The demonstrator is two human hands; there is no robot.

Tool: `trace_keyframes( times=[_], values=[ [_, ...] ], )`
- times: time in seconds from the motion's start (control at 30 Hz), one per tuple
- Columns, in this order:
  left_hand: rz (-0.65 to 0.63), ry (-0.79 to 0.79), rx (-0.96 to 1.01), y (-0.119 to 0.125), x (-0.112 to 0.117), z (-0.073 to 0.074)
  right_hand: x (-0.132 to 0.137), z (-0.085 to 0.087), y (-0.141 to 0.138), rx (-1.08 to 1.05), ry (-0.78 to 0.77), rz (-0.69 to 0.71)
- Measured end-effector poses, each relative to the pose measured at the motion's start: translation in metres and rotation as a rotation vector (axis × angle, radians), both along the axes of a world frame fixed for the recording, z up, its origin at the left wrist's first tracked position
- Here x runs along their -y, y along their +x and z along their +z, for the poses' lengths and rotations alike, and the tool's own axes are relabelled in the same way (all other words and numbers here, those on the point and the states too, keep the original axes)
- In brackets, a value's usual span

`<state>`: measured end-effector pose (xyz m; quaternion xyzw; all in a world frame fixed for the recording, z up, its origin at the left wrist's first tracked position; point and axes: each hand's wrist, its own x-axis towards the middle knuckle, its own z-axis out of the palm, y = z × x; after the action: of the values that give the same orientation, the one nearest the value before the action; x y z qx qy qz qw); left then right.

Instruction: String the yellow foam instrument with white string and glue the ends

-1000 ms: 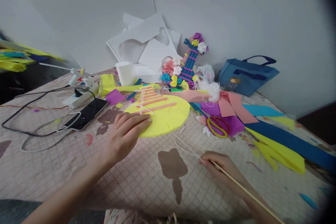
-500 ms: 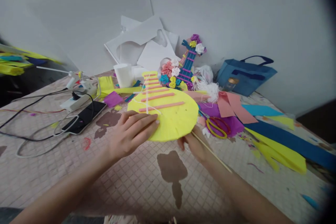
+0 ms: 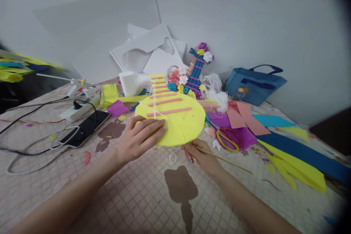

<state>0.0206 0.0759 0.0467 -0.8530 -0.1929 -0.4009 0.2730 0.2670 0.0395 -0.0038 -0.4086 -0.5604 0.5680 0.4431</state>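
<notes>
A yellow round paper craft [image 3: 178,122] with pink strips and a white string across it is tilted up off the table. My left hand [image 3: 139,137] grips its near left edge, fingers lying over the top. Just under its near edge my right hand [image 3: 199,155] pinches a thin wooden stick [image 3: 227,161] that runs off to the right over the table. A loop of white string [image 3: 172,157] hangs below the craft between my hands.
Yellow-handled scissors [image 3: 226,139] lie on purple paper right of the craft. Blue, yellow and pink paper sheets [image 3: 290,150] spread to the right. A phone [image 3: 86,128], power strip [image 3: 79,106] and cables sit left. A guitar-shaped flower craft [image 3: 196,69], white cup [image 3: 128,82] and blue bag [image 3: 253,84] stand behind.
My left hand has lifted the yellow craft off the table and tilted it. My right hand has moved left with the stick from the open table to just under the craft's near edge.
</notes>
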Motion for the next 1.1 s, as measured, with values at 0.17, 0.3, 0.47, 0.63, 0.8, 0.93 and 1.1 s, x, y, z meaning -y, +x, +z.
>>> trace_keyframes(
  times=[0.17,0.3,0.47,0.63,0.8,0.93,1.1],
  values=[
    [0.055,0.016,0.056,-0.01,-0.004,-0.006,0.019,0.007,0.045,0.632,0.309,0.1],
    [0.059,0.034,0.079,-0.014,-0.007,-0.006,0.037,0.012,0.077,0.868,0.35,0.167],
    [0.049,0.021,0.091,-0.013,-0.004,-0.007,0.039,0.015,0.085,0.876,0.287,0.162],
    [0.01,0.006,0.046,-0.011,-0.001,-0.009,0.016,0.019,0.05,0.619,0.199,-0.005],
    [-0.013,0.023,0.002,-0.008,0.005,-0.006,-0.014,0.015,-0.009,0.156,0.104,-0.108],
    [-0.023,0.011,-0.023,-0.008,0.008,-0.005,-0.02,0.009,-0.049,-0.197,-0.103,-0.034],
    [-0.025,0.009,-0.034,-0.008,0.007,-0.008,-0.007,-0.001,-0.057,-0.195,-0.101,-0.046]
  ],
)
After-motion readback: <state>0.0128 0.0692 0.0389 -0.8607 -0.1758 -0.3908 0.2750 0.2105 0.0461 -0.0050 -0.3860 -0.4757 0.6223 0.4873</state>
